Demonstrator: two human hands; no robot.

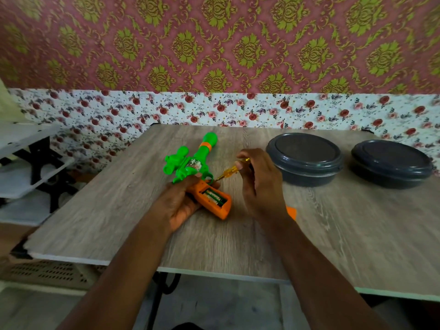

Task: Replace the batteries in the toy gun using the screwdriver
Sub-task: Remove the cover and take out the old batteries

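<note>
The green-and-orange plastic toy gun (197,172) lies on the wood-grain worktop (119,210), barrel pointing away, grip nearest the person. The left hand (183,206) holds the grip; the right hand (259,184), just right, holds the yellow-handled screwdriver (232,169). Two dark round lidded containers (304,158) (391,163) sit side by side further right, toward the back. A small orange plastic piece (291,212) lies right of the right wrist.

Wooden table (238,239) bears two lidded bowls (305,158), orange cover (291,212).
</note>
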